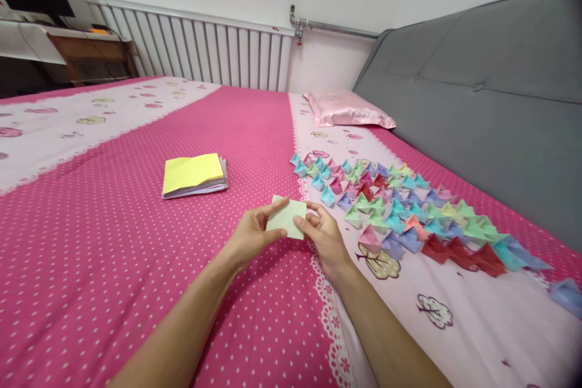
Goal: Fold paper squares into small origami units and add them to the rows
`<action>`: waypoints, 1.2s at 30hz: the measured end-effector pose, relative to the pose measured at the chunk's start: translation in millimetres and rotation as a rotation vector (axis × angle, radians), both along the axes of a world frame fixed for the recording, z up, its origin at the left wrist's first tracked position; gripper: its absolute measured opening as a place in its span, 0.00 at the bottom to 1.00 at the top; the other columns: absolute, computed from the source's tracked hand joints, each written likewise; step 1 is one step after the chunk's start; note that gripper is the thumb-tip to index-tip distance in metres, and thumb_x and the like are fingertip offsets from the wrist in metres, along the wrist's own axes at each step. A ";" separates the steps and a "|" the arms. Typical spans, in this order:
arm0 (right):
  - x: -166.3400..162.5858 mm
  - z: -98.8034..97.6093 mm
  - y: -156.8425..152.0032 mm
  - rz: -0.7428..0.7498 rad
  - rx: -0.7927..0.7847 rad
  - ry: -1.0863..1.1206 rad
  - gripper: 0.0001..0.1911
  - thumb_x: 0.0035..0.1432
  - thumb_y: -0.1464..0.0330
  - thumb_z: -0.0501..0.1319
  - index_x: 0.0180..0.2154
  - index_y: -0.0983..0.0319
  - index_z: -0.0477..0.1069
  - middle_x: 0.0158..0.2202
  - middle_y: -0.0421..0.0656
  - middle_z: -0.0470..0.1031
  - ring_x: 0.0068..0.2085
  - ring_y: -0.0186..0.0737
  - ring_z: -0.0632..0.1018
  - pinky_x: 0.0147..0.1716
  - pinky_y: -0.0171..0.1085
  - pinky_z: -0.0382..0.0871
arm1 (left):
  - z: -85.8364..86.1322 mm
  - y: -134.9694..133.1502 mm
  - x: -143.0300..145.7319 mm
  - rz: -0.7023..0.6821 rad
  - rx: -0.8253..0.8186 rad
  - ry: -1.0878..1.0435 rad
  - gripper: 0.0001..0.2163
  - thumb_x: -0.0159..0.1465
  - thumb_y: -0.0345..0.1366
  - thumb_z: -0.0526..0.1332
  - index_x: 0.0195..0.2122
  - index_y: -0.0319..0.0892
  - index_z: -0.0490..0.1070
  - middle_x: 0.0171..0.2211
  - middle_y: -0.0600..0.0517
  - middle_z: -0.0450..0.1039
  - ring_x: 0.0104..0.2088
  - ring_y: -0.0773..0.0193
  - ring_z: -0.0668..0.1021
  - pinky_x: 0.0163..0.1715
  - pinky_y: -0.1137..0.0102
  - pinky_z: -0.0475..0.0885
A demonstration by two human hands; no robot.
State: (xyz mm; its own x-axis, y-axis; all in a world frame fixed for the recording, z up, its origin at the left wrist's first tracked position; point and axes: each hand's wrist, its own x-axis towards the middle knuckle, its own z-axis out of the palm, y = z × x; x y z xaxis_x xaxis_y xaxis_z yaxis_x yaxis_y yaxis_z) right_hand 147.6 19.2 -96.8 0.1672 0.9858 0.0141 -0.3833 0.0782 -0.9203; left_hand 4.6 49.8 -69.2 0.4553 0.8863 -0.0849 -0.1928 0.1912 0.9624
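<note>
A pale green sheet of paper (287,217) is held just above the pink dotted bedspread (136,267) between both my hands. My left hand (252,235) pinches its left edge, thumb under and fingers on top. My right hand (324,235) grips its right edge with curled fingers. To the left and farther away lies a stack of coloured paper sheets (194,175) with a yellow sheet on top. Several folded paper shapes (400,212) in many colours lie in rows to the right of my hands.
A pink satin pillow (346,110) lies near the grey padded headboard (491,97) on the right. A white radiator (200,48) runs along the far wall. A dark desk with a monitor (68,30) stands at the far left.
</note>
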 end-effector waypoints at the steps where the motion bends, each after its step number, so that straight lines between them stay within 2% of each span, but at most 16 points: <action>1: -0.5 -1.2 0.3 0.030 -0.007 0.007 0.23 0.42 0.68 0.68 0.42 0.59 0.64 0.26 0.36 0.74 0.26 0.34 0.75 0.30 0.34 0.68 | 0.0 -0.3 0.2 -0.011 0.004 0.000 0.31 0.45 0.23 0.66 0.53 0.36 0.64 0.39 0.45 0.76 0.30 0.67 0.75 0.32 0.72 0.68; 5: -1.1 -3.9 1.0 0.112 -0.078 0.022 0.22 0.40 0.68 0.68 0.40 0.62 0.67 0.33 0.43 0.77 0.32 0.39 0.78 0.33 0.37 0.69 | 0.7 -1.5 0.2 0.002 0.017 -0.014 0.32 0.44 0.23 0.66 0.54 0.35 0.63 0.40 0.44 0.75 0.33 0.66 0.76 0.35 0.71 0.68; 9: -1.1 -2.0 -0.4 0.188 -0.112 0.066 0.23 0.36 0.70 0.70 0.38 0.63 0.69 0.36 0.45 0.78 0.37 0.41 0.77 0.40 0.39 0.69 | 2.0 -1.8 -0.4 0.036 0.026 -0.044 0.34 0.45 0.24 0.67 0.55 0.36 0.61 0.41 0.44 0.75 0.36 0.64 0.76 0.38 0.71 0.68; 14: -1.0 1.5 -1.9 0.180 -0.120 0.084 0.21 0.37 0.70 0.70 0.37 0.63 0.69 0.34 0.43 0.78 0.34 0.38 0.77 0.38 0.36 0.69 | 0.6 -0.1 -1.8 0.036 0.061 -0.071 0.31 0.48 0.29 0.67 0.54 0.37 0.62 0.43 0.43 0.74 0.38 0.63 0.75 0.41 0.70 0.67; 18: 0.1 2.4 -1.3 0.157 -0.134 0.079 0.18 0.40 0.69 0.69 0.37 0.63 0.70 0.30 0.40 0.77 0.26 0.31 0.74 0.30 0.32 0.67 | -1.8 0.8 -3.8 0.062 0.061 -0.051 0.25 0.52 0.33 0.64 0.53 0.38 0.65 0.44 0.45 0.74 0.38 0.64 0.75 0.42 0.70 0.66; 22: -0.5 3.9 -1.5 0.170 -0.070 0.149 0.16 0.43 0.66 0.67 0.36 0.63 0.71 0.31 0.41 0.76 0.29 0.35 0.75 0.31 0.35 0.68 | -3.1 -0.1 -4.8 -0.007 0.060 0.001 0.24 0.53 0.34 0.64 0.52 0.38 0.66 0.41 0.45 0.75 0.33 0.66 0.75 0.38 0.70 0.68; 27: 0.6 2.3 -0.1 0.053 -0.104 0.120 0.12 0.41 0.63 0.68 0.26 0.64 0.71 0.22 0.38 0.72 0.22 0.30 0.71 0.24 0.32 0.64 | -3.9 0.1 -3.6 -0.033 0.060 0.044 0.26 0.48 0.29 0.66 0.51 0.37 0.67 0.36 0.46 0.77 0.31 0.66 0.76 0.37 0.69 0.69; 30: 3.1 -0.7 2.7 -0.038 -0.120 0.069 0.12 0.40 0.63 0.68 0.24 0.64 0.71 0.19 0.35 0.68 0.20 0.27 0.66 0.20 0.29 0.59 | -3.1 1.0 -3.8 -0.019 0.055 0.057 0.25 0.48 0.27 0.66 0.49 0.37 0.68 0.34 0.46 0.77 0.30 0.67 0.76 0.37 0.69 0.69; 36: 8.7 2.6 4.2 -0.169 -0.070 0.037 0.10 0.42 0.65 0.67 0.29 0.61 0.73 0.26 0.37 0.70 0.24 0.28 0.68 0.21 0.28 0.60 | 1.4 0.7 -7.6 0.017 0.028 0.063 0.25 0.48 0.29 0.66 0.49 0.35 0.69 0.36 0.45 0.77 0.30 0.66 0.76 0.35 0.70 0.68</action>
